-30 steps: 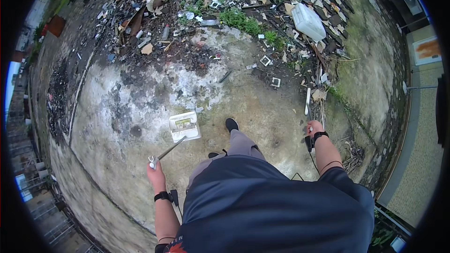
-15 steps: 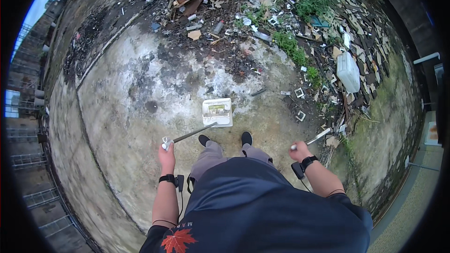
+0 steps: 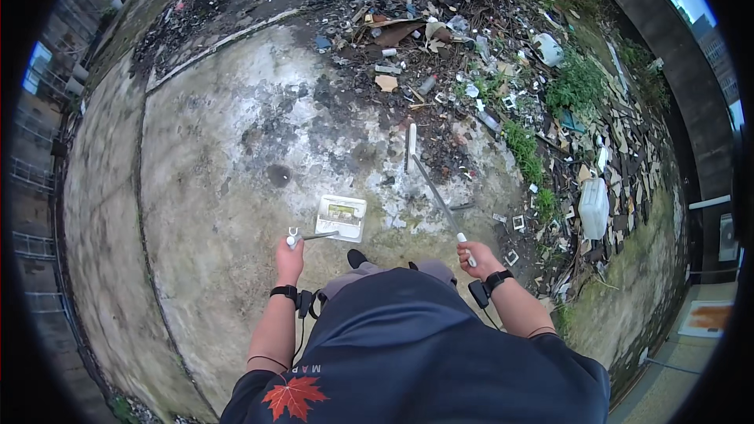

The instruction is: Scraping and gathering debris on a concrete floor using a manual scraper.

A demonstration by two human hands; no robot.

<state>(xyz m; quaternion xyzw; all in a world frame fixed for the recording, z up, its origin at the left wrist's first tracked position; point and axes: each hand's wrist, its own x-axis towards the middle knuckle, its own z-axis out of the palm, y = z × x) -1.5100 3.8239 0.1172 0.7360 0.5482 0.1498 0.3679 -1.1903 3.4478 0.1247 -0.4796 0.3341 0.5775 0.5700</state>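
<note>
My left hand point(image 3: 290, 261) is closed round the white top end of a grey-handled dustpan. Its white pan point(image 3: 353, 232) rests on the concrete just ahead of my feet, with some greenish and grey matter inside. In my right hand point(image 3: 477, 259) is the white grip of a long broom; its grey handle point(image 3: 436, 196) slants forward and left. The narrow white broom head point(image 3: 411, 145), dark bristles on its left side, is beyond the pan and to its right, by the dark debris. Whether the bristles touch the ground I cannot tell.
A heap of rubbish point(image 3: 424, 31) spreads across the far side, with broken boards point(image 3: 628, 141) and green weeds point(image 3: 522, 149) to the right. A white plastic container point(image 3: 593, 208) lies there. Small square frames point(image 3: 512, 257) and a dark strip point(image 3: 463, 206) lie nearer me.
The broom, held out to the right before, now reaches forward with its head ahead of me. My right hand came inward. The view has turned, and the dustpan appears lower and slightly further left.
</note>
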